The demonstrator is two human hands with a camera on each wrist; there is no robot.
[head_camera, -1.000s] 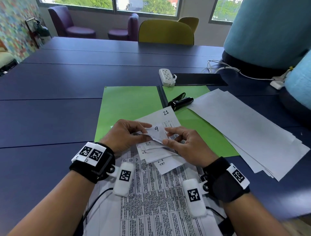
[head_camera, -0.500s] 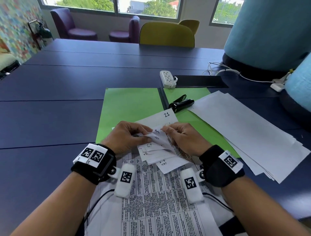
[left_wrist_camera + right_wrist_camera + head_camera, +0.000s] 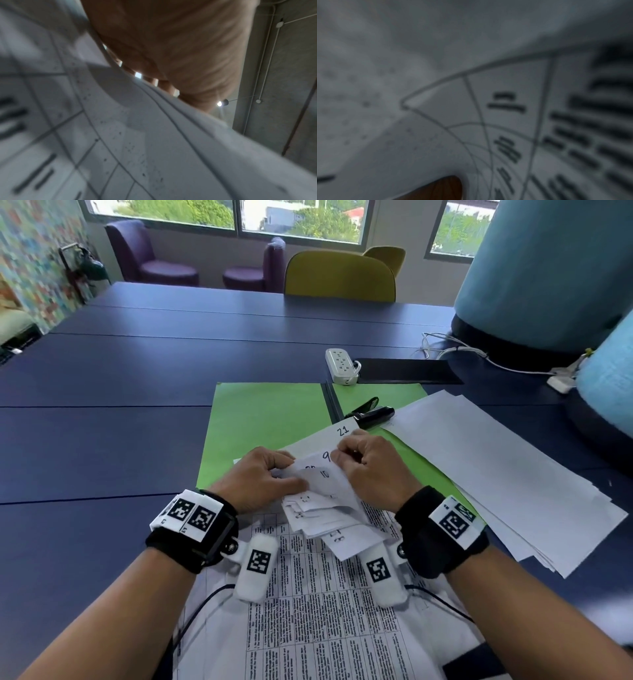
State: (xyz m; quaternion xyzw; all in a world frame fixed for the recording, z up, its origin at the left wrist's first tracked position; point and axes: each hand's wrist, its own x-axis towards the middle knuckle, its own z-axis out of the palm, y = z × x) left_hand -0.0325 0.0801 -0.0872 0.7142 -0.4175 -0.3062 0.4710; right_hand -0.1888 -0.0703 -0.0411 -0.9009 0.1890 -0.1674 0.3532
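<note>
A fanned stack of white numbered sheets [image 3: 322, 508] lies on a printed table sheet [image 3: 318, 611] near me. My left hand [image 3: 263, 477] holds the stack's left side, thumb on top. My right hand [image 3: 366, 463] pinches the upper corner of the top sheet marked 9 [image 3: 325, 460] and lifts it; a sheet marked 10 shows beneath. Another sheet marked 21 [image 3: 339, 433] lies behind the hands. The left wrist view shows my palm [image 3: 180, 47] above a blurred gridded sheet [image 3: 137, 142]. The right wrist view shows only blurred printed paper [image 3: 505, 121].
Two green sheets [image 3: 270, 419] lie on the blue table [image 3: 102, 440]. A black stapler [image 3: 371, 414] sits on them. A big stack of white paper [image 3: 496, 467] lies at right. A white power strip [image 3: 340, 364], a dark pad [image 3: 404, 371] and cables [image 3: 479, 354] lie farther back.
My right hand has moved up and away along the sheet marked 9, peeling its corner upward. The sheet marked 10 has come into view. The left hand stays on the stack.
</note>
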